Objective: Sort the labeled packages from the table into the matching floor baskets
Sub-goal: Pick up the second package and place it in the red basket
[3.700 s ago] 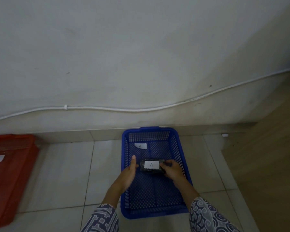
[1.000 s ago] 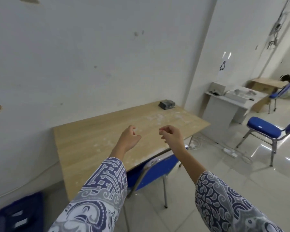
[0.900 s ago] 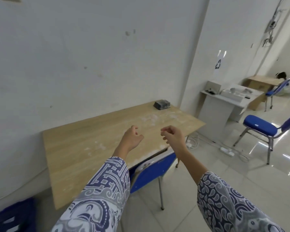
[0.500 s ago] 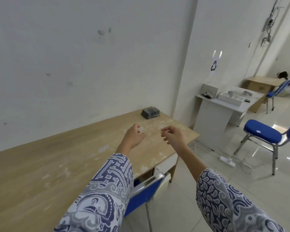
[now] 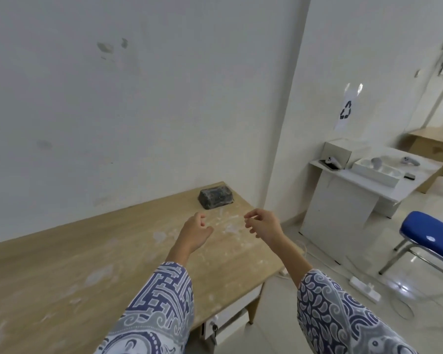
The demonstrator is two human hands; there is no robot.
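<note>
Moved: closer to table [image 5: 92,256] than half a second ago, package larger in frame
Left hand [image 5: 193,232]: empty, fingers loosely curled, frame centre
Right hand [image 5: 265,226]: empty, loosely curled, apart from left
Package [image 5: 216,198]: dark, far table corner, against wall, upper centre

Table [image 5: 92,254]: light brown wood, pale white smudges on top.
Package [image 5: 216,198] at far end of table: dark grey-black, shiny wrap.
Wall [image 5: 138,98]: off-white, few grey marks.
Left sleeve [image 5: 159,310]: white with blue maze lines, grey swirls lower down.
Right sleeve [image 5: 343,320]: dark blue with grey-white teardrop shapes.
Chair seat [image 5: 430,233] at right: bright blue, silver legs.
Small desk [image 5: 348,195] at far right: white.
Paper sign [image 5: 347,108] on far wall: white with black arrow triangle.
Floor [image 5: 304,335]: pale, shiny tiles.
</note>
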